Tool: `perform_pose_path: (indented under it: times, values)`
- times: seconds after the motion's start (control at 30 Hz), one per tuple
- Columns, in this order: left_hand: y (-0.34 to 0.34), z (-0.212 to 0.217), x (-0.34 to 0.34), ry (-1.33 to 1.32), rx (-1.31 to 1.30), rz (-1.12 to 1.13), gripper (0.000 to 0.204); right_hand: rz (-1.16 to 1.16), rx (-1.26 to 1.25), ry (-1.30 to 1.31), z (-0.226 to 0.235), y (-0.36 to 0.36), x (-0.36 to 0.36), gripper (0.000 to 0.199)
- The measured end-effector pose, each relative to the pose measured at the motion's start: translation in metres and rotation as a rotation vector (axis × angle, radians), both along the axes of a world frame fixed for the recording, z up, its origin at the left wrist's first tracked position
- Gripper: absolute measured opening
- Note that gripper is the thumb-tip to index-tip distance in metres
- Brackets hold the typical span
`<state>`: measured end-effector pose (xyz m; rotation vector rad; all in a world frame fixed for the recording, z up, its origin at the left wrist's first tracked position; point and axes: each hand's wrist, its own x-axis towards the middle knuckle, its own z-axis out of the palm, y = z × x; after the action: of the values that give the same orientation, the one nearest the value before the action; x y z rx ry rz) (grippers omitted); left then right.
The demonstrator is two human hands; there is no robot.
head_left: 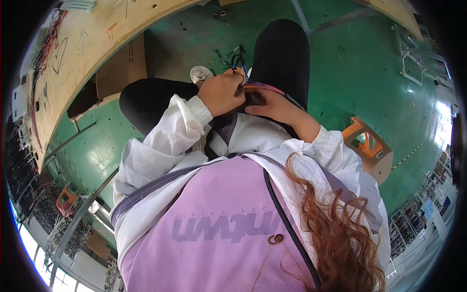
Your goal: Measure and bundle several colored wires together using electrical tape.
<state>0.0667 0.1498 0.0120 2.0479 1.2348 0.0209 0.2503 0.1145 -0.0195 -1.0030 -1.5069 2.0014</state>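
Observation:
A bundle of thin wires (266, 87), red, pink and blue among them, lies across my lap between both hands. My left hand (222, 93) is closed round the bundle, its fingers curled at the wires. Beyond those fingers, loose ends with small dark connectors (236, 59) stick up. My right hand (274, 105) grips the bundle a little further right, its thumb toward the left hand. Its fingertips are partly hidden under the wires. From there the wires run on to the right over my dark trouser leg (287, 53).
A wooden table (87, 36) with pen marks curves along the upper left; red wires (44, 41) lie on it. Below its edge stands a cardboard box (121, 68). An orange stool (368, 146) is on the green floor at my right. Metal frames (413, 58) stand farther right.

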Motion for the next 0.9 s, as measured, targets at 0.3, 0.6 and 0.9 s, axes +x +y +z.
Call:
perform_pose_path:
  times: [0.3, 0.6, 0.9]
  values:
    - [-0.024, -0.01, -0.023, -0.543, -0.174, 0.349, 0.021, -0.184, -0.499, 0.149, -0.002, 0.003, -0.009, 0.048]
    - [-0.026, -0.018, -0.013, -0.53, -0.189, 0.414, 0.025, -0.324, -0.44, 0.423, -0.002, -0.005, -0.016, 0.032]
    - [-0.019, -0.026, 0.011, -0.175, 0.357, 0.369, 0.02, -0.634, -0.501, 0.253, 0.039, -0.017, -0.022, 0.031]
